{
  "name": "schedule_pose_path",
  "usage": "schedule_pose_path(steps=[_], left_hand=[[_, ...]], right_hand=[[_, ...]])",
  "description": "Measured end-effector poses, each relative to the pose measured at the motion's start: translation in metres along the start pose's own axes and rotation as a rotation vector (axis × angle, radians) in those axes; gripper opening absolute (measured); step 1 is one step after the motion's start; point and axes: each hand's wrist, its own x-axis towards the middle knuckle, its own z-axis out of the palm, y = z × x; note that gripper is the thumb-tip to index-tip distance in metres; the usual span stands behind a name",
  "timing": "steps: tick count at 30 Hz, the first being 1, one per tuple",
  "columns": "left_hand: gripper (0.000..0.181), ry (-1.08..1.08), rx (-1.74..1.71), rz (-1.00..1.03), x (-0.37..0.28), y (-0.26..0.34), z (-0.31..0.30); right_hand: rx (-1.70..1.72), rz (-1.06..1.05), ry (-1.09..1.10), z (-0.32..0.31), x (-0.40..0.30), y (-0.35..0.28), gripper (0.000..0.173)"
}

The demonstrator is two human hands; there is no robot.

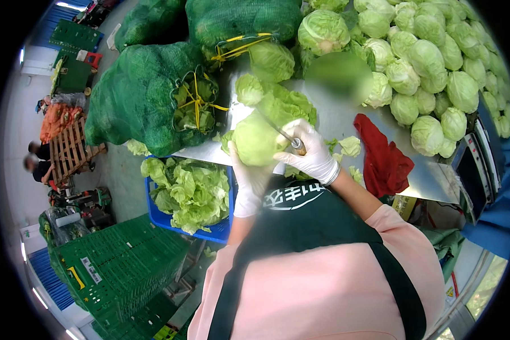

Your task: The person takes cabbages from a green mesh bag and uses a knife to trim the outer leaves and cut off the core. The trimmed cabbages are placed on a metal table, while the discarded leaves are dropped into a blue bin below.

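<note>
My gloved left hand (pixel 250 182) supports a pale green cabbage head (pixel 255 140) from its near left side. A knife (pixel 298 146) is in my gloved right hand (pixel 310 153), its handle gripped and its thin blade pointing up and left across the cabbage. Where the blade meets the cabbage is blurred, so I cannot tell whether it cuts in. Loose leaves (pixel 291 106) lie on the metal table (pixel 323 97) just beyond the cabbage. Another cabbage (pixel 272 61) sits farther back, beside a tied net bag. Leaf scraps (pixel 349 145) lie right of my right hand.
Green net bags (pixel 140 97) stand at the left, and a cabbage pile (pixel 429 59) covers the far right. A red cloth (pixel 382 159) lies on the table. Below its left edge is a blue crate (pixel 153 212) of leaves, near stacked green crates (pixel 123 259). Two people work far left.
</note>
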Motion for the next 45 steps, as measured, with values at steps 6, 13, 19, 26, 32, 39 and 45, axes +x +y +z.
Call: schedule_pose_path(steps=[6,13,19,26,32,39,45], left_hand=[[0.096,-0.098,-0.182,-0.085,0.004,0.009,-0.003],[0.089,-0.119,-0.268,-0.173,0.003,0.003,0.007],[0.085,-0.102,-0.047,-0.018,-0.008,0.017,0.011],[0.075,-0.011,0.317,0.179,-0.007,0.004,0.002],[0.102,0.122,1.303,0.76,-0.022,0.004,0.036],[0.128,-0.173,1.148,0.846,-0.028,0.015,0.053],[0.113,-0.264,0.77,0.339,-0.005,-0.001,0.006]], right_hand=[[0.127,0.242,-0.099,-0.023,-0.024,0.021,0.024],[0.116,0.504,0.039,-0.021,-0.034,0.088,0.02],[0.352,0.605,0.136,-0.027,-0.018,0.04,0.04],[0.387,0.585,0.133,-0.01,-0.007,-0.034,0.036],[0.746,0.668,0.14,-0.015,-0.01,-0.033,0.052],[1.323,0.853,-0.064,-0.025,-0.034,0.027,0.062],[0.955,1.044,0.022,-0.005,-0.018,0.046,0.061]])
